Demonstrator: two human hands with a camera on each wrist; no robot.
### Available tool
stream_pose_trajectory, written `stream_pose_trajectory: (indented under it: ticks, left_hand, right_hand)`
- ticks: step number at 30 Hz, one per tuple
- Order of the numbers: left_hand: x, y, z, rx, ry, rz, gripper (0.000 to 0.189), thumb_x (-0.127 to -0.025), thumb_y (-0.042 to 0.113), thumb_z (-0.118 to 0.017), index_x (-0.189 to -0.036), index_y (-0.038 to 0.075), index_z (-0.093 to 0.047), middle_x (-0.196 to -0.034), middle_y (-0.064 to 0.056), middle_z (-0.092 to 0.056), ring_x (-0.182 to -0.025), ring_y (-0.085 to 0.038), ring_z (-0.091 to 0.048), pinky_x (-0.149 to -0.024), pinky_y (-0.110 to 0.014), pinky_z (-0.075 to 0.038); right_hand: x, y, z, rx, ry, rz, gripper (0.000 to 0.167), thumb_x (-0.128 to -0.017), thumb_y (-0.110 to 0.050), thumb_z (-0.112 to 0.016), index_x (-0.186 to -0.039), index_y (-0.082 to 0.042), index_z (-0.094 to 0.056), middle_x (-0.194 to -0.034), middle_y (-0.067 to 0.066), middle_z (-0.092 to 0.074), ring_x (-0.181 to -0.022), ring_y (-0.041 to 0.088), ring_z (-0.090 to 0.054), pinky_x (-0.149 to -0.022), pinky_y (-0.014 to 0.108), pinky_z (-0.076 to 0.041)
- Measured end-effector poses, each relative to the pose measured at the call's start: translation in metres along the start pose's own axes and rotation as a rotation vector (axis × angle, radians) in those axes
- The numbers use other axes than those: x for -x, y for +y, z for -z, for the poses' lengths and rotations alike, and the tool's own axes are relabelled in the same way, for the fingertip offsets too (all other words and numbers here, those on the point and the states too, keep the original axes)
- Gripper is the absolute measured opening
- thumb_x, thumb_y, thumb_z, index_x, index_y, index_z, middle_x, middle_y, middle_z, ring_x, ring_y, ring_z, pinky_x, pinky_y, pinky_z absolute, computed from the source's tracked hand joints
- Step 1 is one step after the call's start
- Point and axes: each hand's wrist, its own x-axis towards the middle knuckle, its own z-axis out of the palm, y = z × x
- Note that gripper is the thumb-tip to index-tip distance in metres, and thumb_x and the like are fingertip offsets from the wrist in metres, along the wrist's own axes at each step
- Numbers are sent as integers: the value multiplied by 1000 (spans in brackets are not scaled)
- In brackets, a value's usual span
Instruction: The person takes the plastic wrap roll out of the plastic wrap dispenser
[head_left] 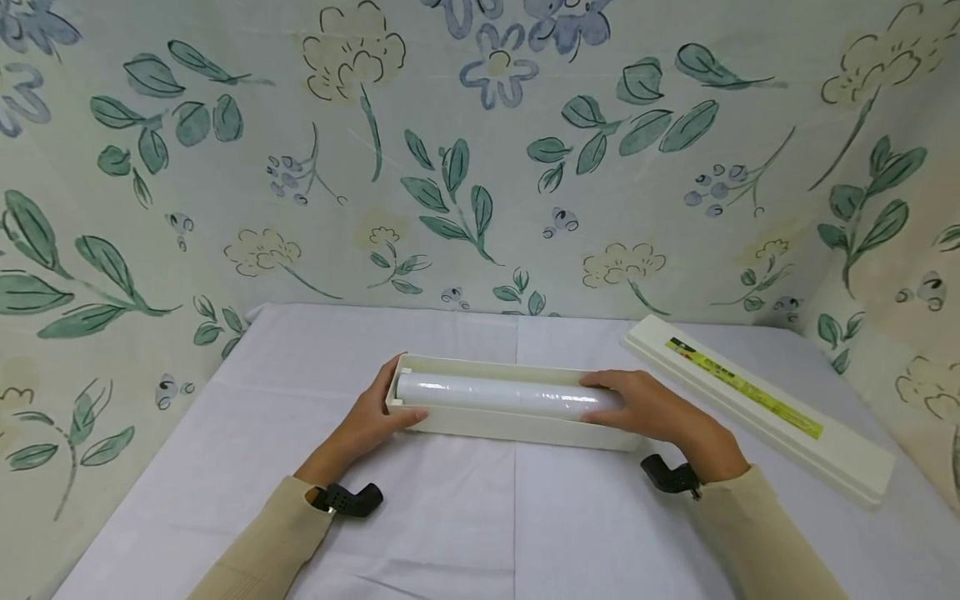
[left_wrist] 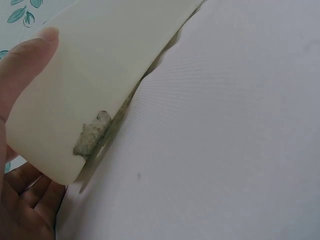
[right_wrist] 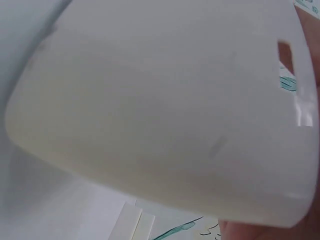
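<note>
A long white open box (head_left: 517, 426) lies across the table, with a shiny roll of cling film (head_left: 487, 394) inside it. My left hand (head_left: 378, 408) grips the box's left end, the thumb over the front wall and the fingers behind. At the other end, my right hand (head_left: 651, 407) holds the roll's right end between thumb and fingers. In the left wrist view, the left thumb (left_wrist: 30, 62) presses on the box wall near a greyish patch (left_wrist: 93, 135). The box's end fills most of the right wrist view, hiding the right hand's grip on the roll.
The box's long white lid (head_left: 855, 467) lies at an angle on the right, bearing a yellow-green label (head_left: 742, 385). A white cloth (head_left: 450, 517) covers the table. Floral fabric (head_left: 450, 125) hangs behind and at both sides.
</note>
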Motion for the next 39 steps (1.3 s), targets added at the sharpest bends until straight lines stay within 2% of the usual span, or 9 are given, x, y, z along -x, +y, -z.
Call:
stream_pose_trajectory:
  ticks: [22, 35, 39]
  left_hand:
    - [-2, -1, 1, -10, -2, -4, 93, -84, 26, -75, -155, 16, -15, -144, -14, -41, -121, -33, -48, -99, -52, -41]
    - [-2, 0, 1, -3, -1, 2, 93, -84, 25, -75, -155, 16, -15, -145, -14, -40, -123, -34, -47, -100, -53, -39]
    - [-2, -1, 1, 0, 0, -4, 94, -84, 26, -76, -155, 16, -15, -145, -14, -41, -123, -34, -47, -100, -54, -40]
  right_hand:
    - [-5, 2, -1, -23, -54, 19, 62, -83, -40, -75, -132, -8, -58, -118, 7, -65, -93, 18, -59, -79, 39, -51]
    - [-7, -1, -3, -29, -66, -49, 54, -82, -33, -77, -128, -11, -60, -111, 4, -66, -90, 18, -58, -77, 39, -51]
    - [-6, -1, -3, -37, -56, -37, 54, -82, -33, -77, -127, -9, -60, -110, 4, -66, -89, 18, -58, -74, 38, -51]
